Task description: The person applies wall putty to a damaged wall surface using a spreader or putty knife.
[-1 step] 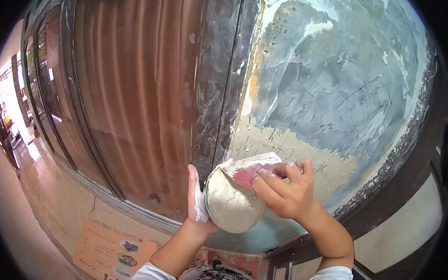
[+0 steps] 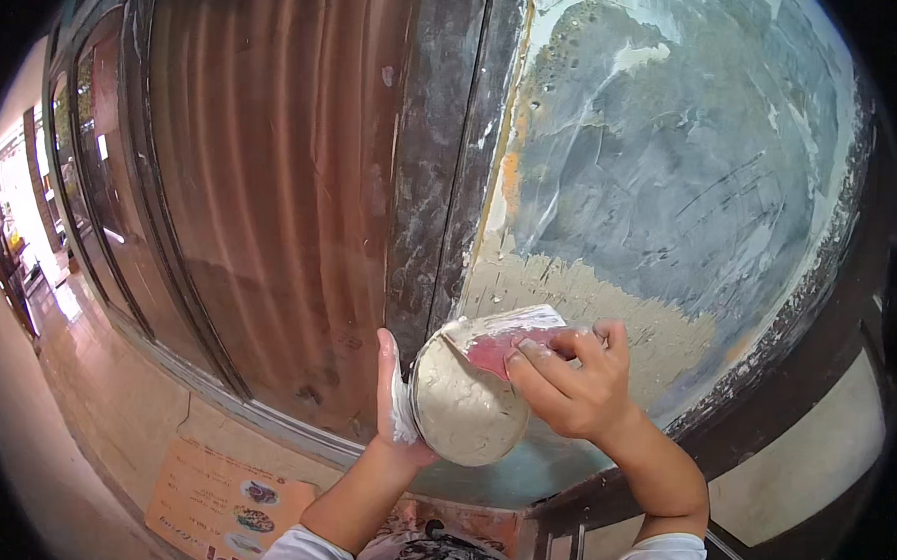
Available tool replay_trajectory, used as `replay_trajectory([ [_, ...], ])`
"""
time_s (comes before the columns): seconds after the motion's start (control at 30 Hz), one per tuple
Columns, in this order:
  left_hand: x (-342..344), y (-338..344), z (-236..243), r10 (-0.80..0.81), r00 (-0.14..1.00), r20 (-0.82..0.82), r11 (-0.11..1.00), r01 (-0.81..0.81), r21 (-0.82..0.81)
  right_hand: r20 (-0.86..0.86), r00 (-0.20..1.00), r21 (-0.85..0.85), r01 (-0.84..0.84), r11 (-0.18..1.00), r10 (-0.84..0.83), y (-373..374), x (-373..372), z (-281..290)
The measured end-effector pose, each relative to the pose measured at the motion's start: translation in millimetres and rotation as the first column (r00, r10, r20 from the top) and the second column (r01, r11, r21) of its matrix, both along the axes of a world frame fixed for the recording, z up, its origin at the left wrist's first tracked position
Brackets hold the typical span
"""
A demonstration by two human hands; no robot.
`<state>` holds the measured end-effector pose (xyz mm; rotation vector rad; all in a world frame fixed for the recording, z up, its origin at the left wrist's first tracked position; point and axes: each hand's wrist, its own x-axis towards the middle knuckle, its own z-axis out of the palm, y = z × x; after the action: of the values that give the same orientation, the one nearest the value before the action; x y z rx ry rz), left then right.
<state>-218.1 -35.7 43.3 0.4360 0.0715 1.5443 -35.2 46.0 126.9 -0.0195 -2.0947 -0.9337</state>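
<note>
My left hand (image 2: 395, 405) is closed around the left side of a round tub (image 2: 415, 407) filled with pale putty (image 2: 471, 409). The thumb points up along the tub's side, smeared with white, while the other fingers are hidden beneath it. Pinched in my right hand (image 2: 572, 378) is a pinkish-red putty spreader (image 2: 492, 354), its upper edge coated with white. One corner of its blade meets the tub's rim, over the putty. Just beyond, a band of beige putty (image 2: 588, 296) covers the lower part of the grey wall (image 2: 653, 179).
Left of the wall runs a dark frame post (image 2: 429, 159), beside a glass pane with a brown curtain (image 2: 273, 172) behind it. A dark panelled door (image 2: 812, 446) stands at right. An orange printed sheet (image 2: 224, 500) lies at the lower left.
Both hands keep almost the same position. The putty's surface in the tub looks slightly more dented, and the spreader has barely shifted.
</note>
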Motion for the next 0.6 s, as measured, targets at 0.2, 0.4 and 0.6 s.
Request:
replay_trajectory([
  [0.2,-8.9,4.9,-13.2,-0.040,0.999,0.009,0.999,0.040,-0.005,-0.038,0.998,-0.028,0.043,0.999,-0.044,-1.2,1.5,17.7],
  [0.4,-13.7,13.7,-17.1,0.034,0.999,-0.027,0.997,-0.036,-0.069,-0.202,0.971,-0.241,0.082,0.967,-0.132,44.8,8.8,45.7],
  [0.6,-20.1,14.6,-22.2,-0.027,0.994,0.104,1.000,0.028,-0.006,-0.260,0.947,-0.338,0.094,0.937,-0.189,71.9,-2.0,49.0],
])
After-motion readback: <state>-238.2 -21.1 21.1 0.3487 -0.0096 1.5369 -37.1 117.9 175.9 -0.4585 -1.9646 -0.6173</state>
